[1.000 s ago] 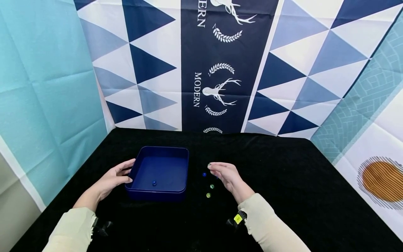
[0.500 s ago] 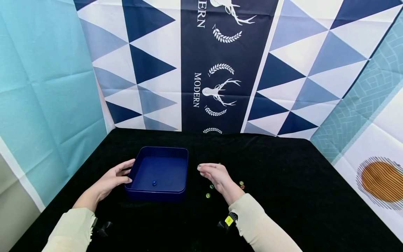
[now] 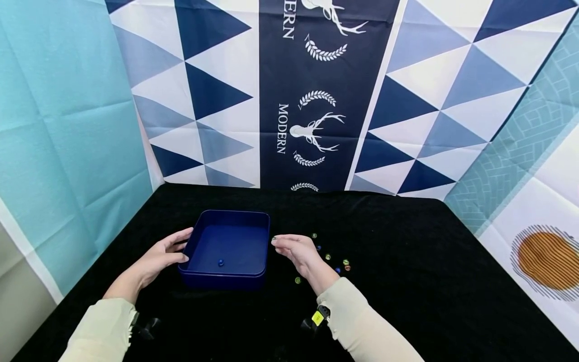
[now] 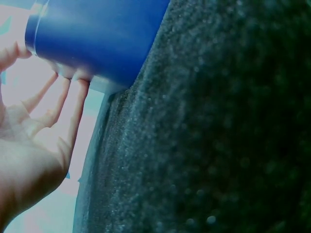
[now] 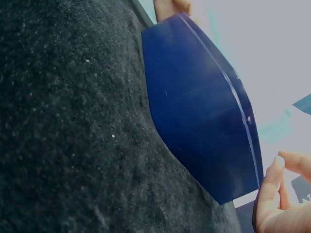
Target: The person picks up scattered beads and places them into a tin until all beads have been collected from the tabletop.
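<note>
A dark blue square box (image 3: pixel 226 281) stands on the black cloth, with one blue marble (image 3: pixel 220 262) lying inside near its front. My left hand (image 3: pixel 156 259) rests against the box's left side, fingers extended and the thumb near the rim. In the left wrist view those fingertips touch the blue wall from outside. My right hand (image 3: pixel 298 254) is just right of the box, close to its right rim, pinching a small marble (image 3: pixel 274 239) between thumb and index finger. In the right wrist view the pinching fingers (image 5: pixel 273 177) overlap the box's corner; the marble is mostly hidden there.
Several loose marbles lie on the cloth right of the box, among them a yellow-green one (image 3: pixel 297 280) in front of the right hand and an orange one (image 3: pixel 347 268) beyond the wrist. Patterned fabric walls (image 3: pixel 217 90) enclose the table's back and sides.
My right hand has moved left toward the box with the pinched marble, uncovering marbles behind it to the right. The left hand and box have stayed in place.
</note>
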The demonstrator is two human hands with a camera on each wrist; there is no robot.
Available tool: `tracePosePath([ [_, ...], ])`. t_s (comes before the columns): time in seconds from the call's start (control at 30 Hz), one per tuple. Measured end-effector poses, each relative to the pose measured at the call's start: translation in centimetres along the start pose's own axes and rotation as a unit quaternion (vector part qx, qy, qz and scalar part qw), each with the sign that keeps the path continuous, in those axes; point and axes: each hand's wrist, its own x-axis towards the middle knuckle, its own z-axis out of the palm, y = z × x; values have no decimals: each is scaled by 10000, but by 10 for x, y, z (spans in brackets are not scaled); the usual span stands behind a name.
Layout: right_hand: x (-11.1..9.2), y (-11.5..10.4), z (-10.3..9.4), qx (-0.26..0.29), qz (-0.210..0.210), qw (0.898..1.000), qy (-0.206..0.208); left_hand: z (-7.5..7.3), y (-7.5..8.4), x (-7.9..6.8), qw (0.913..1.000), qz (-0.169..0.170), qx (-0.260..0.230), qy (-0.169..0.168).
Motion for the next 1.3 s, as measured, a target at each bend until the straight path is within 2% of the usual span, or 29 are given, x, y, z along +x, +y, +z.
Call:
tracePosePath([
  [0.6, 2, -9, 25, -284, 87, 9993, -205, 0, 2, -1, 10000, 46, -12, -26],
  [1.3, 5, -20, 69, -665, 223, 9970, -328, -2, 1, 0, 10000, 49, -12, -53],
])
